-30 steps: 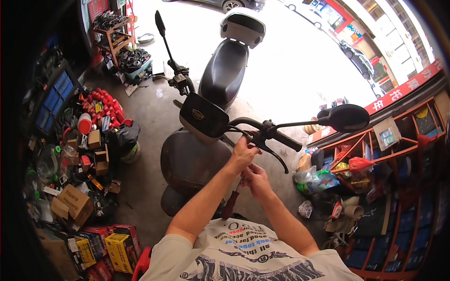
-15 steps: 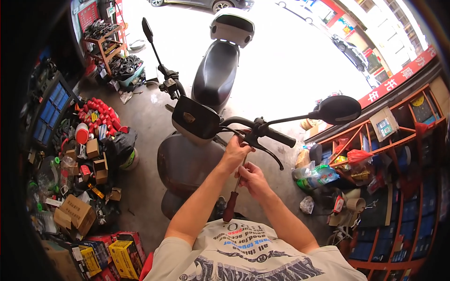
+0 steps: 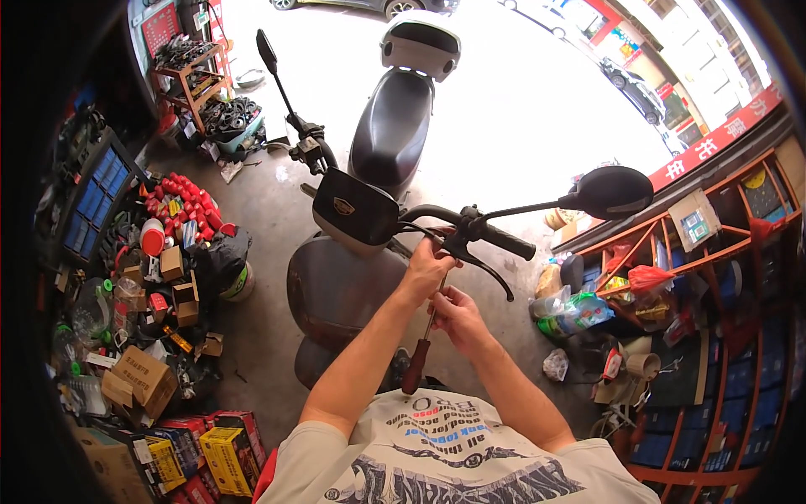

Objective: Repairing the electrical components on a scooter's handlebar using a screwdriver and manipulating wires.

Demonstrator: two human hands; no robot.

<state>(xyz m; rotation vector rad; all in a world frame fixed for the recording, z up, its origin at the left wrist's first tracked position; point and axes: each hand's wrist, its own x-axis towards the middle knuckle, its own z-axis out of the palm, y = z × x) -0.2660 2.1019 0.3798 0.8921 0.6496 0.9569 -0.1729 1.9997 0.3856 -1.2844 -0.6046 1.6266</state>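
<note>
An electric scooter stands in front of me, its handlebar [image 3: 512, 244] toward me and its black seat [image 3: 389, 126] beyond. My left hand [image 3: 428, 270] is closed at the base of the black brake lever [image 3: 494, 277], under the bar. What its fingertips pinch there is hidden. Just below and to the right, my right hand [image 3: 458, 317] is closed, thumb and fingers pinching the thin shaft of a screwdriver [image 3: 415, 368]. Its dark red handle hangs down near my shirt, and the shaft slants up toward my left hand; its tip is out of sight.
A mirror [image 3: 615, 192] juts out at right. Orange shelving [image 3: 709, 256] holding bags and boxes lines the right side. On the left are red bottles [image 3: 180, 202], cardboard boxes [image 3: 141, 378] and a black-bagged bucket [image 3: 236, 281] on the floor. Parked cars are outside.
The whole view has shifted slightly, moving the scene a little to the right. Both hands keep nearly the same place on the brake lever base and the screwdriver.
</note>
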